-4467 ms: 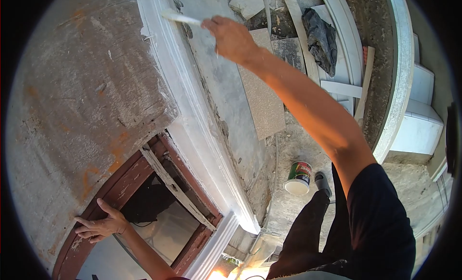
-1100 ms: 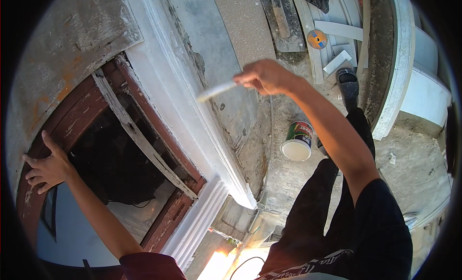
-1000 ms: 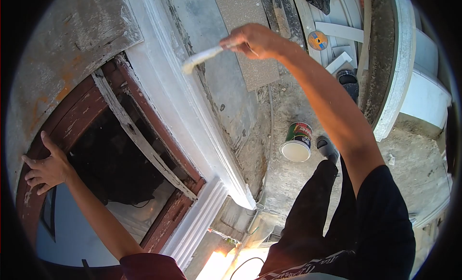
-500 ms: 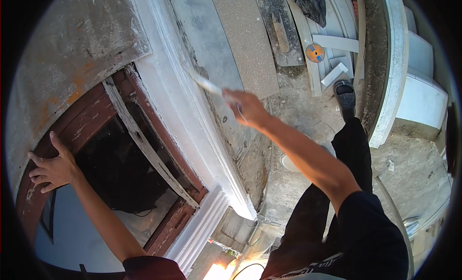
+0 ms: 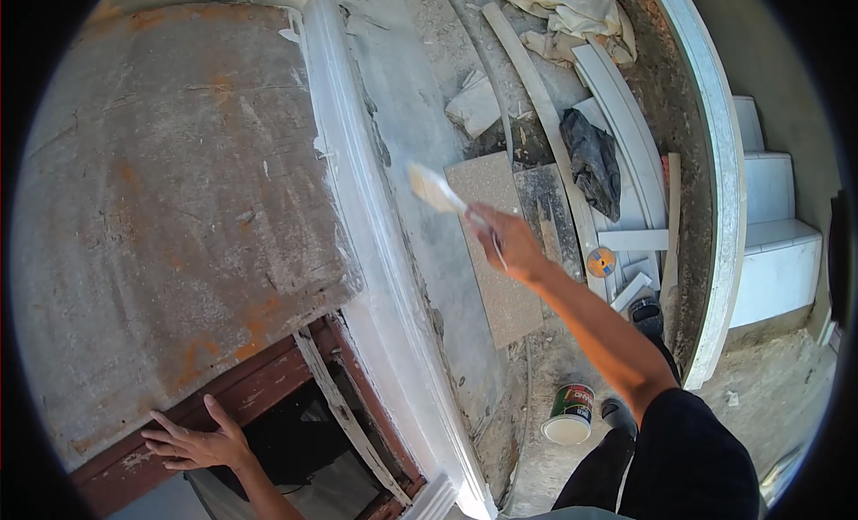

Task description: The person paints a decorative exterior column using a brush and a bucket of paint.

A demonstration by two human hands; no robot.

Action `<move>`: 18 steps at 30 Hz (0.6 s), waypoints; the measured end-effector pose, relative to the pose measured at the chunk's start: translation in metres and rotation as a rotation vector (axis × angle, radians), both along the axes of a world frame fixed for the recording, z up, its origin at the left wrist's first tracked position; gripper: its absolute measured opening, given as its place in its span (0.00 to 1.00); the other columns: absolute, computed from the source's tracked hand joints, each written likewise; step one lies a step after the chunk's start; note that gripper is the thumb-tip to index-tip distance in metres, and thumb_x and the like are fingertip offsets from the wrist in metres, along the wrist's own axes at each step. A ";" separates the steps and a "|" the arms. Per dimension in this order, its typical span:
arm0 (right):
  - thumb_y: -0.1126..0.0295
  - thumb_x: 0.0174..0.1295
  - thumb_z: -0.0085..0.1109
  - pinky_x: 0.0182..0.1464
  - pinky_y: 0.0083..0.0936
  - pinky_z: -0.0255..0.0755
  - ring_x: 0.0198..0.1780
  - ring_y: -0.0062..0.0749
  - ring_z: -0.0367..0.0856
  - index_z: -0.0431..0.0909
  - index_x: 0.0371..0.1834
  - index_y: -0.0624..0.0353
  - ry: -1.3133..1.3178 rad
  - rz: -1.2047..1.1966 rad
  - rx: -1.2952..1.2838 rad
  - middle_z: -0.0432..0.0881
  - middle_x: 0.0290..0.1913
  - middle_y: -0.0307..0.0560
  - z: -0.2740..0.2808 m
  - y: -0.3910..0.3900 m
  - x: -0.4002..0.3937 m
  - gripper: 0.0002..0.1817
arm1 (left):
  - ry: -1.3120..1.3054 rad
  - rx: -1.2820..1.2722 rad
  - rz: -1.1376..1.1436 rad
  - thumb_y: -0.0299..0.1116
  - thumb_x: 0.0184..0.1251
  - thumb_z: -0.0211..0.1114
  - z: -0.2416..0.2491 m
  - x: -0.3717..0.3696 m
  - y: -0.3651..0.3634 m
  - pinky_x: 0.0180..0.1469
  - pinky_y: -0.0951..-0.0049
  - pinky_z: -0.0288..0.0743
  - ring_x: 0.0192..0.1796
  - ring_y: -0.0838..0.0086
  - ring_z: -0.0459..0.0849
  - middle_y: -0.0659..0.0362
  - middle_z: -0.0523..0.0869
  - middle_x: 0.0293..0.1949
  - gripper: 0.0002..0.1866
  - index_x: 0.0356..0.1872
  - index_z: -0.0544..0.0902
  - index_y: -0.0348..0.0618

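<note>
My right hand [image 5: 508,240] is closed around the handle of a paintbrush [image 5: 436,188], its bristles pale with paint. The brush is in the air beside a white-painted moulding [image 5: 380,243] and looks apart from it. Fingers spread, my left hand [image 5: 207,441] rests on the reddish-brown wooden frame [image 5: 277,377] of a window at lower left. A weathered strip of wood [image 5: 353,422] crosses the window's dark opening. On the ground below my right arm stands a paint can [image 5: 570,414] with a green and red label.
A rough stained wall [image 5: 179,180] fills the upper left. On the ground lie a speckled board [image 5: 500,270], a black plastic bag [image 5: 592,162], white strips [image 5: 635,240], an orange disc [image 5: 601,262] and a crumpled cloth [image 5: 572,8]. White steps [image 5: 778,252] rise at right.
The view has swung so that the wall, window and ground appear lower, and the paint can shows more fully. The brush has come away from the moulding; my left hand stays on the frame.
</note>
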State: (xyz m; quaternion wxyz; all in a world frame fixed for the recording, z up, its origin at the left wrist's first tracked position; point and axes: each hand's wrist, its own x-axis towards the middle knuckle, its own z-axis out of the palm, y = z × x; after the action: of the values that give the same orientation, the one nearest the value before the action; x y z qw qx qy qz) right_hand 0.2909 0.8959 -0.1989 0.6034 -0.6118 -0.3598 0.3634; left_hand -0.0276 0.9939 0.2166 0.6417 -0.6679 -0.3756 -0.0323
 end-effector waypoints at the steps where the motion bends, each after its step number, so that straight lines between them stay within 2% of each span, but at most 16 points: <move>1: 0.74 0.65 0.56 0.33 0.39 0.75 0.29 0.52 0.82 0.76 0.51 0.57 -0.022 0.021 -0.113 0.82 0.31 0.56 0.019 0.040 0.031 0.12 | 0.007 0.004 0.005 0.72 0.62 0.56 0.001 0.000 0.001 0.72 0.31 0.35 0.78 0.43 0.51 0.42 0.55 0.77 0.48 0.76 0.63 0.50; 2: 0.73 0.65 0.57 0.30 0.39 0.73 0.25 0.51 0.80 0.76 0.51 0.56 -0.081 -0.007 -0.076 0.80 0.26 0.54 0.016 0.082 0.055 0.12 | 0.016 0.005 0.010 0.72 0.62 0.55 0.002 0.000 0.001 0.72 0.32 0.34 0.79 0.43 0.51 0.42 0.55 0.77 0.48 0.76 0.63 0.49; 3: 0.72 0.65 0.58 0.29 0.38 0.73 0.23 0.49 0.79 0.77 0.50 0.56 -0.161 -0.140 0.053 0.80 0.25 0.54 0.010 0.126 0.074 0.11 | 0.042 -0.005 0.023 0.70 0.64 0.55 0.003 0.003 0.000 0.73 0.33 0.31 0.79 0.43 0.50 0.42 0.54 0.77 0.48 0.76 0.61 0.46; 5: 0.73 0.64 0.57 0.30 0.38 0.73 0.25 0.49 0.80 0.80 0.48 0.56 -0.243 -0.267 0.074 0.81 0.26 0.54 0.018 0.203 0.115 0.11 | 0.031 -0.024 0.062 0.70 0.65 0.54 0.004 0.004 -0.002 0.73 0.34 0.30 0.79 0.43 0.48 0.42 0.54 0.77 0.49 0.76 0.60 0.42; 6: 0.71 0.64 0.58 0.32 0.34 0.73 0.26 0.42 0.79 0.81 0.49 0.56 -0.230 -0.290 0.085 0.81 0.27 0.53 0.016 0.240 0.136 0.11 | 0.028 -0.036 0.081 0.69 0.65 0.54 0.004 0.003 -0.002 0.73 0.34 0.29 0.79 0.43 0.47 0.42 0.54 0.77 0.49 0.76 0.60 0.40; 7: 0.69 0.65 0.59 0.34 0.30 0.72 0.27 0.35 0.77 0.83 0.50 0.55 -0.213 -0.309 0.099 0.81 0.28 0.52 0.015 0.277 0.153 0.12 | 0.030 -0.033 0.073 0.69 0.64 0.58 0.005 0.002 -0.002 0.73 0.34 0.33 0.78 0.44 0.52 0.43 0.54 0.77 0.48 0.75 0.62 0.43; 10: 0.65 0.65 0.59 0.41 0.28 0.75 0.33 0.35 0.82 0.83 0.53 0.56 -0.247 -0.448 0.111 0.85 0.34 0.51 0.018 0.366 0.196 0.15 | -0.158 -0.189 0.230 0.76 0.57 0.56 0.002 0.024 -0.009 0.69 0.26 0.29 0.78 0.34 0.35 0.28 0.40 0.76 0.60 0.76 0.52 0.33; 11: 0.64 0.64 0.60 0.41 0.27 0.76 0.34 0.36 0.83 0.82 0.54 0.56 -0.226 -0.476 0.090 0.86 0.35 0.50 0.014 0.389 0.205 0.17 | -0.156 -0.191 0.206 0.75 0.57 0.57 0.001 0.023 -0.008 0.69 0.26 0.28 0.78 0.34 0.35 0.28 0.40 0.76 0.60 0.76 0.52 0.33; 13: 0.63 0.63 0.57 0.44 0.32 0.78 0.39 0.42 0.85 0.84 0.53 0.51 -0.369 -0.511 -0.023 0.87 0.40 0.49 -0.006 0.440 0.224 0.16 | -0.138 -0.208 0.181 0.75 0.57 0.58 0.004 0.020 -0.006 0.69 0.26 0.28 0.78 0.34 0.35 0.28 0.40 0.76 0.61 0.76 0.52 0.33; 14: 0.62 0.62 0.55 0.46 0.34 0.79 0.41 0.46 0.86 0.84 0.52 0.48 -0.446 -0.531 -0.068 0.87 0.43 0.49 0.004 0.455 0.226 0.17 | -0.138 -0.207 0.167 0.75 0.56 0.58 0.003 0.020 -0.006 0.69 0.27 0.28 0.78 0.33 0.35 0.28 0.40 0.76 0.61 0.76 0.51 0.33; 17: 0.67 0.62 0.61 0.40 0.26 0.75 0.34 0.33 0.82 0.83 0.55 0.56 -0.285 -0.328 -0.232 0.86 0.36 0.45 0.021 0.468 0.225 0.17 | -0.144 -0.221 0.226 0.73 0.57 0.60 0.003 0.025 -0.007 0.69 0.28 0.29 0.78 0.32 0.36 0.27 0.40 0.76 0.61 0.76 0.49 0.31; 18: 0.64 0.62 0.60 0.43 0.28 0.76 0.37 0.36 0.83 0.83 0.54 0.52 -0.281 -0.265 -0.233 0.87 0.39 0.46 0.018 0.477 0.227 0.17 | -0.139 -0.226 0.246 0.73 0.57 0.60 0.005 0.027 -0.008 0.69 0.28 0.30 0.78 0.32 0.36 0.27 0.40 0.76 0.61 0.76 0.48 0.31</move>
State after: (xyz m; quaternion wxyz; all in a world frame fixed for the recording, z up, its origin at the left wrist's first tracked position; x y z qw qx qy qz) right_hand 0.5176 1.3729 -0.1813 0.5149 -0.7640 -0.3124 0.2312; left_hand -0.0009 0.9863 0.2215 0.5340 -0.6809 -0.4993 0.0430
